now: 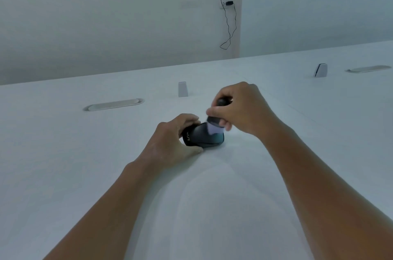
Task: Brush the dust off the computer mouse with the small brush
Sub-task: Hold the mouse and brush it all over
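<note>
A black computer mouse (203, 137) lies on a white table (63, 164), roughly at the middle of the view, with pale lettering visible on its left end. The left hand (173, 145) grips that left end: its fingers (191, 118) curl over the far side of the mouse and the thumb presses the near side low against the table, so the hand is closed around the mouse and steadies it.

The right hand (240, 108) sits just above and to the right of the mouse, closed around a small brush (214, 124). The brush has a dark handle, the rounded top of which shows above the curled fingers, and a short tuft of pale bristles pointing downward (the bristles are blurred). The bristle tips touch the top of the mouse near its right end. Both forearms reach in from the bottom edge of the view and are bare.

Beyond the mouse, two oval cable ports are set flush in the table: one to the far left (113, 104) and one to the far right (368, 68). Two small grey upright brackets stand on the table behind the mouse, one directly behind (182, 89) and one far right (320, 70). On the wall behind, a black cable (230, 23) hangs down in loops.
</note>
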